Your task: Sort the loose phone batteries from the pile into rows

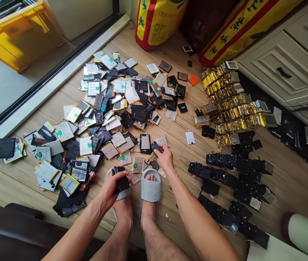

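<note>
Above my left slipper, my left hand (112,185) is closed around a small stack of black phone batteries (121,179). My right hand (165,156) pinches one dark phone battery (156,146) at the near edge of the pile, over the right slipper (150,186). A large loose heap of phone batteries (113,125), silver, white and black, spreads across the wooden floor ahead and to the left. Some have yellow edges and green stickers. On the right, black batteries (219,174) stand in rows, and gold-edged batteries (235,112) form more rows behind them.
A yellow crate (20,36) stands beyond the door track (53,76) at upper left. Yellow and red sacks (159,25) stand at the back. White drawers (284,65) line the right side. A dark brown seat (12,235) is at lower left.
</note>
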The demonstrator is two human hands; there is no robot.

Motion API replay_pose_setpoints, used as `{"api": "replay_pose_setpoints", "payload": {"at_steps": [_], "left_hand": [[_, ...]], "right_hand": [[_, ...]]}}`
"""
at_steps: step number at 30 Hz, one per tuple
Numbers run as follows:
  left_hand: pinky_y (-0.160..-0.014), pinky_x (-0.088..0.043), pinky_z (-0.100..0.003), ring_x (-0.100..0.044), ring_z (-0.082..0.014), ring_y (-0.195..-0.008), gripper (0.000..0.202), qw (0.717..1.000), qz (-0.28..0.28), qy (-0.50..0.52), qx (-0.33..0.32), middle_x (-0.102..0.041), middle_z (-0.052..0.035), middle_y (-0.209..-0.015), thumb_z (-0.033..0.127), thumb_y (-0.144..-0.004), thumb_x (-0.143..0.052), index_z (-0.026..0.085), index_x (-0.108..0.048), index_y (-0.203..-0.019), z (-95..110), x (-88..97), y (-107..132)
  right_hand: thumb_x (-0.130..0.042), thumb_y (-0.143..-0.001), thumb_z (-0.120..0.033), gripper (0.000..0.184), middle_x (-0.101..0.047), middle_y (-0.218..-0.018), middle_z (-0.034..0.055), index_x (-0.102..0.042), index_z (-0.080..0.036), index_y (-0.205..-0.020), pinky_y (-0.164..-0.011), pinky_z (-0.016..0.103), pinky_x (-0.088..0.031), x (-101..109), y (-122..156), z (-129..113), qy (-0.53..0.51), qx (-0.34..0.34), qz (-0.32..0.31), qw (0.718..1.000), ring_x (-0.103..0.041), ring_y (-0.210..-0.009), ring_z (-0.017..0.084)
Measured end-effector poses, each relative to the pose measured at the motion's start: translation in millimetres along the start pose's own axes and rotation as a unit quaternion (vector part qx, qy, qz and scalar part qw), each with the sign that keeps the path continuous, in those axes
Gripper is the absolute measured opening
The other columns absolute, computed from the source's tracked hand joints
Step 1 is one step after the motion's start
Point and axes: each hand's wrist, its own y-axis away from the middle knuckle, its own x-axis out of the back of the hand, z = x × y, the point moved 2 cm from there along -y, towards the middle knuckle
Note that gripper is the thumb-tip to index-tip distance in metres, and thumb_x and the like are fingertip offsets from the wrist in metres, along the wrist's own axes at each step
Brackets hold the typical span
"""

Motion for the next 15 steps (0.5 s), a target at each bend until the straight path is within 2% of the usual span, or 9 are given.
{"api": "replay_pose_setpoints", "payload": {"at_steps": [2, 7, 11, 15], "left_hand": [[-0.062, -0.062, -0.037, -0.073, -0.0228, -0.069, 0.048, 1.000, 0.005, -0.007, -0.002, -0.069, -0.0031, -0.084, 0.011, -0.075, -0.077, 0.021, -0.055, -0.116, 1.3, -0.3, 1.2], [-0.067, -0.063, -0.038, -0.074, -0.0236, -0.073, 0.051, 1.000, -0.007, -0.017, -0.013, -0.070, -0.0051, -0.088, 0.010, -0.074, -0.078, 0.020, -0.057, -0.119, 2.6, -0.9, 2.2], [-0.070, -0.063, -0.036, -0.074, -0.0228, -0.078, 0.054, 0.999, -0.014, -0.035, -0.022, -0.072, -0.0068, -0.096, 0.009, -0.072, -0.082, 0.019, -0.060, -0.120, 2.0, -3.7, 3.6], [-0.070, -0.062, -0.031, -0.073, -0.0195, -0.077, 0.057, 0.999, -0.019, -0.036, -0.021, -0.072, -0.0066, -0.100, 0.010, -0.070, -0.084, 0.019, -0.062, -0.122, 1.9, -8.1, 6.1]], "right_hand": [[-0.069, -0.077, -0.037, 0.026, -0.076, -0.095, 0.0040, -0.073, -0.022, -0.098, -0.084, 0.034, -0.054, 4.4, 4.2, 7.7, -0.055, -0.018, -0.006, 0.998, -0.067, -0.086, 0.021], [-0.070, -0.079, -0.047, 0.041, -0.076, -0.096, 0.0036, -0.072, -0.020, -0.109, -0.067, 0.026, -0.054, 17.7, 19.4, 16.5, -0.194, -0.069, -0.037, 0.978, -0.066, -0.078, 0.017], [-0.070, -0.082, -0.050, 0.041, -0.075, -0.097, 0.0035, -0.070, -0.020, -0.110, -0.067, 0.024, -0.052, 28.9, 37.6, 12.5, -0.206, -0.058, -0.029, 0.976, -0.065, -0.079, 0.016], [-0.064, -0.085, -0.058, 0.039, -0.071, -0.087, 0.0006, -0.066, -0.022, -0.099, -0.065, 0.024, -0.052, 31.1, 57.2, 11.6, -0.200, -0.077, -0.053, 0.975, -0.062, -0.075, 0.015]]}}
